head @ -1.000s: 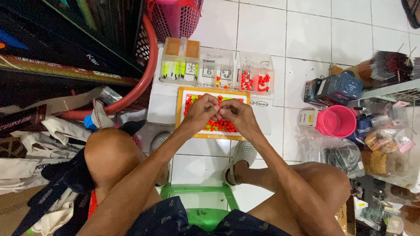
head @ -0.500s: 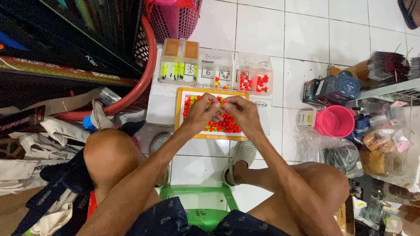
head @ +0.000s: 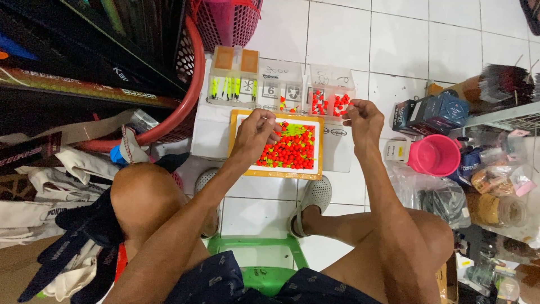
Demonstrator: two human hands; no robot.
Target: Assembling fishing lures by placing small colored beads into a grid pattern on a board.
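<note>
Orange-rimmed flat tray [head: 236,147] w/ white inside is lying on the white tile floor [head: 337,34], holding a heap of small red & yellow-green beads [head: 289,149]. Left hand [head: 256,134] is hovering over the tray's left part, fingers curled together, tips pinching at the beads; can't tell if one is gripped. Right hand [head: 364,119] is sitting just past the tray's upper right corner, loosely closed, fingertips pressed together by the clear plastic box of red beads [head: 330,95]. Two more clear boxes [head: 253,81] are standing in a row to its left, behind the tray. Pink plastic cup [head: 434,155] is resting well to the right. Grey clogs [head: 312,200] are planted in front of a green plastic stool [head: 256,260].
</note>
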